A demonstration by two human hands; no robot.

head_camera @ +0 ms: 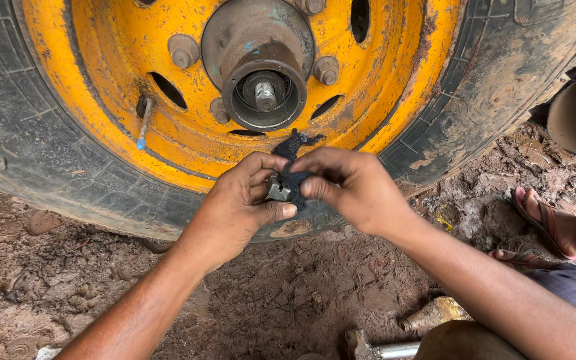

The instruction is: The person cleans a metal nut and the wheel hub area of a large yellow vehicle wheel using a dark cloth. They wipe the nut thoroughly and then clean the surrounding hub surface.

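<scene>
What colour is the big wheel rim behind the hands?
The wheel rim is yellow-orange with rusty, dirty patches; the head view shows it.

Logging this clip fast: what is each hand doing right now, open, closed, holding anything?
Left hand: closed on a metal nut.
Right hand: closed, pinching a dark rag against the nut.

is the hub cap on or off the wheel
Off: the hub is open at its centre, with the axle stud bare inside. No cap shows anywhere.
</scene>
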